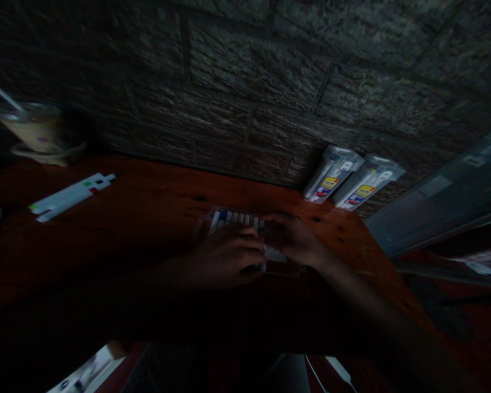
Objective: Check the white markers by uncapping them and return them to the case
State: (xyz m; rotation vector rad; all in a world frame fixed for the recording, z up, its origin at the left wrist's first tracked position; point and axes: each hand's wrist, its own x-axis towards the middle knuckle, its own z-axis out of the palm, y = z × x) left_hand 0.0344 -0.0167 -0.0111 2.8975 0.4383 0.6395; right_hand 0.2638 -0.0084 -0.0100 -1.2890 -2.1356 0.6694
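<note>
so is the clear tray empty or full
Not empty: white sticks show in the clear tray. The left hand and right hand cover part; cannot tell if full.

The wooden table (159, 191) carries loose white markers (71, 197), a clear marker tray (285, 268), two upright cases (329, 174), a cup (36, 131).

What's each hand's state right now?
Left hand: curled over white sticks in the clear case; grip can't be told.
Right hand: bent over the case's right part; grip can't be told.
</note>
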